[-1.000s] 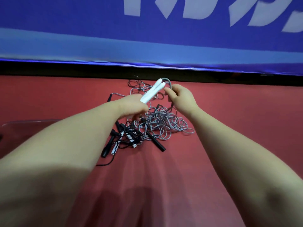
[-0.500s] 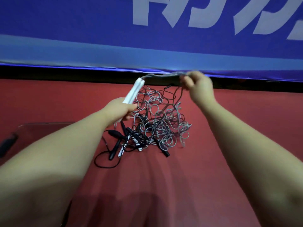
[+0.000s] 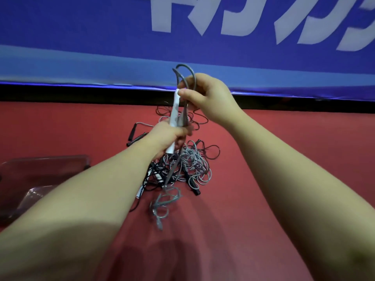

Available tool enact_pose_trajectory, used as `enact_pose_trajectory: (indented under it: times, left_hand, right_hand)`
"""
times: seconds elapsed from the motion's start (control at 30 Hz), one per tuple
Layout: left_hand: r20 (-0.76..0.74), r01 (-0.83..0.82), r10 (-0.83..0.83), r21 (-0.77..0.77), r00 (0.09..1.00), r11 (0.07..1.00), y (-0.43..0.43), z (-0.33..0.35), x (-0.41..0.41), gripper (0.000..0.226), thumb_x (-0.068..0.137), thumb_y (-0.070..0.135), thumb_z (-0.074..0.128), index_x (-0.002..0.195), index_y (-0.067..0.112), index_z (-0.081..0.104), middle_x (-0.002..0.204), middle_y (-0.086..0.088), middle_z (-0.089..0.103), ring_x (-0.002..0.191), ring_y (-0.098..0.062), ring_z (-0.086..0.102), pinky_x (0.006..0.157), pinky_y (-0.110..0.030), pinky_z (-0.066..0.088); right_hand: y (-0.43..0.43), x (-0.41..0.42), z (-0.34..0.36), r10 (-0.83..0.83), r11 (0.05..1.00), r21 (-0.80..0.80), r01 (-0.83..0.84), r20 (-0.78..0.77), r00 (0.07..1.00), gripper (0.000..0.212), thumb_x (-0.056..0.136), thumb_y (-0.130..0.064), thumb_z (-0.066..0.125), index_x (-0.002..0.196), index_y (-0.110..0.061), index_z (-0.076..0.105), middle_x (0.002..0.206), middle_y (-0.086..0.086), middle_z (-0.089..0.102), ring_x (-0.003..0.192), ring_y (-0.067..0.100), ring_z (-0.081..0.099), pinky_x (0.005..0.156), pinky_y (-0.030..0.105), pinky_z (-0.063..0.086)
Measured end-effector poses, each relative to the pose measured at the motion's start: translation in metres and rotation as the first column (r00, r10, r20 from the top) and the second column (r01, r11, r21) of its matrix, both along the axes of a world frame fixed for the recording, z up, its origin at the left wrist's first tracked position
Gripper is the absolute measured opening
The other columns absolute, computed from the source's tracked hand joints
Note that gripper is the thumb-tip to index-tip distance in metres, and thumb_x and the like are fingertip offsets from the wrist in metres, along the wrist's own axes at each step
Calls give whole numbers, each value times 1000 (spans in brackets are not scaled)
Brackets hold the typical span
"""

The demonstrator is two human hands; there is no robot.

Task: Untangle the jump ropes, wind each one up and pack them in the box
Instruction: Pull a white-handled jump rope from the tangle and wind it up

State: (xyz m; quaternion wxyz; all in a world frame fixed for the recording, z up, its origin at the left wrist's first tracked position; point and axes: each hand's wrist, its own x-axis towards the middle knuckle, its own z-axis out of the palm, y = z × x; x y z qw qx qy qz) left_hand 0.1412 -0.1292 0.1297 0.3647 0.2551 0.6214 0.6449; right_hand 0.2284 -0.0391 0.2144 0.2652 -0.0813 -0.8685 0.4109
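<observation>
A tangle of grey and black jump ropes [image 3: 186,165] lies on the red floor in front of me. My left hand [image 3: 167,136] grips the white handles [image 3: 174,110] of the grey rope, held upright above the pile. My right hand [image 3: 205,94] pinches a loop of the grey cord [image 3: 185,72] against the top of the handles. The cord's slack hangs down in front of the pile, ending in kinked loops [image 3: 164,203]. Black handles [image 3: 138,136] lie at the pile's left, another [image 3: 194,188] at its front right.
A clear plastic box [image 3: 40,171] sits on the floor at the left, partly hidden by my left forearm. A blue banner [image 3: 101,47] with white lettering runs along the back above a black strip. Red floor [image 3: 304,149] stretches to the right.
My right hand swung back from the far right and folded the grey cord into a loop over the handle tops. My left hand raised the handles upright, and more cord lifted off the pile.
</observation>
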Motion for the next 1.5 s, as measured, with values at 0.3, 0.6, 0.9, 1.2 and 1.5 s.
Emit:
enact_pose_trajectory:
  times: [0.3, 0.6, 0.9, 1.2, 1.5]
  left_hand:
    - [-51, -68, 71, 47, 996, 997, -11, 37, -24, 15, 93, 4, 53, 79, 8, 52, 65, -4, 59, 43, -7, 50, 39, -17, 37]
    - [-134, -158, 153, -27, 979, 987, -12, 57, -34, 21, 95, 7, 52, 75, 12, 47, 63, -4, 50, 37, -6, 41, 38, -16, 33]
    - [201, -109, 104, 11, 974, 994, -38, 36, -49, 24, 99, 13, 42, 76, 16, 36, 53, 3, 42, 32, -4, 30, 35, -14, 26]
    - [361, 20, -73, 148, 930, 989, -40, 69, -26, 22, 98, 16, 41, 76, 15, 39, 56, 3, 44, 36, -5, 30, 40, -14, 25]
    - [351, -270, 226, 82, 909, 959, -68, 49, -36, 17, 97, 15, 48, 85, 7, 56, 99, -4, 64, 58, -9, 43, 38, -15, 33]
  right_hand:
    - [1, 3, -109, -57, 915, -343, 213, 412, 909, 63, 82, -20, 71, 134, -17, 37, 125, 7, 50, 98, 18, 59, 82, 23, 50]
    - [0, -25, -122, -335, 865, -265, 425, 325, 884, 26, 91, -15, 49, 117, -15, 44, 99, 3, 59, 80, 24, 61, 65, 30, 44]
    - [67, 37, -160, -473, 820, 139, 555, 710, 522, 77, 82, -26, 66, 146, -26, 23, 144, 17, 31, 130, 36, 35, 109, 41, 32]
    - [13, -21, -149, -247, 969, 148, 200, 673, 697, 30, 100, -29, 41, 121, -9, 51, 113, 16, 61, 104, 30, 57, 80, 26, 41]
    - [10, -14, 21, -195, 904, -403, 140, -99, 976, 30, 98, -31, 44, 74, -23, 60, 51, -11, 39, 46, 7, 31, 47, 21, 25]
